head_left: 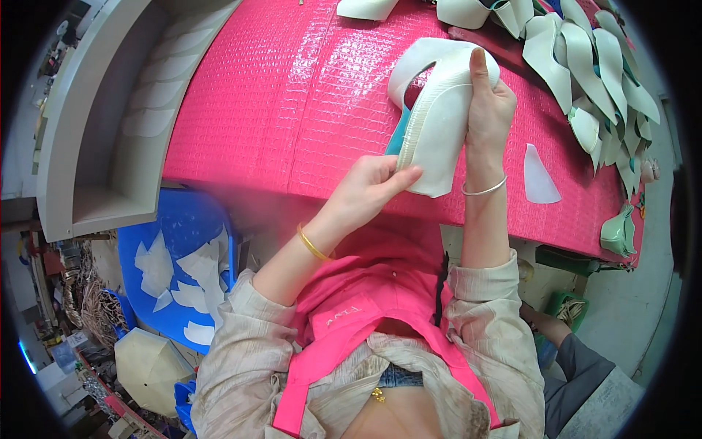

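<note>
A white shoe upper (pixel 441 124) with a teal lining is held up above the pink-covered table. A ribbed, pleated-looking band runs along its edge, and a dark opening shows near its far end. My left hand (pixel 375 184) pinches the near lower corner between thumb and fingers. Higher up, my right hand (pixel 488 110) grips the far right side, its thumb lying along the white surface and its fingers mostly hidden behind. On the table to the right of my right forearm lies a loose white curved piece (pixel 540 178).
Many white shoe uppers (pixel 581 69) are heaped at the table's far right. A small green pouch-like thing (pixel 619 233) sits by the right edge of the pink table (pixel 248 95). At left stands a grey shelf box (pixel 102 139), with a blue stool (pixel 179 241) holding white scraps below it.
</note>
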`<move>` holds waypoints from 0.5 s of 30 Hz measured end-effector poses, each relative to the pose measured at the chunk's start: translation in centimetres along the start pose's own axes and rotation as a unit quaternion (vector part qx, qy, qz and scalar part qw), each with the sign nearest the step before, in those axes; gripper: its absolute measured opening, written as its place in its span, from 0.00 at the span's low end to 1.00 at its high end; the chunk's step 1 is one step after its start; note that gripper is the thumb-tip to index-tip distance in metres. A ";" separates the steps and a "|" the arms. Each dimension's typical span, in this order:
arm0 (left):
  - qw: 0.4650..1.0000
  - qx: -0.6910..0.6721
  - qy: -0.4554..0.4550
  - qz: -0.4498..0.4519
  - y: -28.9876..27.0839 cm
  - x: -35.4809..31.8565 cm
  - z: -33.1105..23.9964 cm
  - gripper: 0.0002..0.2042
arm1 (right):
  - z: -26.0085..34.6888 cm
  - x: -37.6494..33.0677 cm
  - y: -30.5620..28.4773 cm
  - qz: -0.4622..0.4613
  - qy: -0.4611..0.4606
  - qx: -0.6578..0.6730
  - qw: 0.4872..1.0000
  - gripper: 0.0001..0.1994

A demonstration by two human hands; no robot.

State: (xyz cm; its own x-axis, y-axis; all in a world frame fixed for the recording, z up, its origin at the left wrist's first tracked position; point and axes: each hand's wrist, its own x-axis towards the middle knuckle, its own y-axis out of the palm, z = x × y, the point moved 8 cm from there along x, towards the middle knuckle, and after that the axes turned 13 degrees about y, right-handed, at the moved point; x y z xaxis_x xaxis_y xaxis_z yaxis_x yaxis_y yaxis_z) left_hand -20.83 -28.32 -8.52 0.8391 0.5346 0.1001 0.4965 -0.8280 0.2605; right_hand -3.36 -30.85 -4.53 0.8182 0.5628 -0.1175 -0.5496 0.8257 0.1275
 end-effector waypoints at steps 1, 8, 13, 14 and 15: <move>1.000 0.008 0.000 -0.025 -0.1 0.5 -0.5 0.15 | -0.4 0.1 0.8 0.064 0.028 0.023 0.997 0.21; 0.928 -0.130 0.138 -0.320 -5.0 5.0 -4.8 0.19 | 0.1 -6.4 5.3 0.301 -0.049 -0.020 0.952 0.15; 0.934 -0.188 0.132 -0.272 -5.0 5.0 -5.1 0.22 | -0.5 -6.8 5.6 0.320 -0.030 -0.040 0.946 0.05; 0.930 -0.182 0.144 -0.285 -5.2 4.9 -5.2 0.21 | -0.7 -6.9 5.6 0.335 -0.011 -0.032 0.942 0.05; 0.925 -0.177 0.157 -0.298 -5.1 5.0 -5.4 0.21 | -0.9 -6.8 5.5 0.324 0.000 -0.014 0.946 0.06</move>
State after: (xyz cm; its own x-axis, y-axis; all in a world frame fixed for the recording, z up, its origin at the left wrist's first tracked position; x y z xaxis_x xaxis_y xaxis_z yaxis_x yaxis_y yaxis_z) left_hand -20.34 -20.51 -4.19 0.3065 0.9469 0.0972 0.7001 -0.2935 0.6510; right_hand -12.06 -30.08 -3.89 0.3086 0.9509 -0.0232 -0.9397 0.3086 0.1471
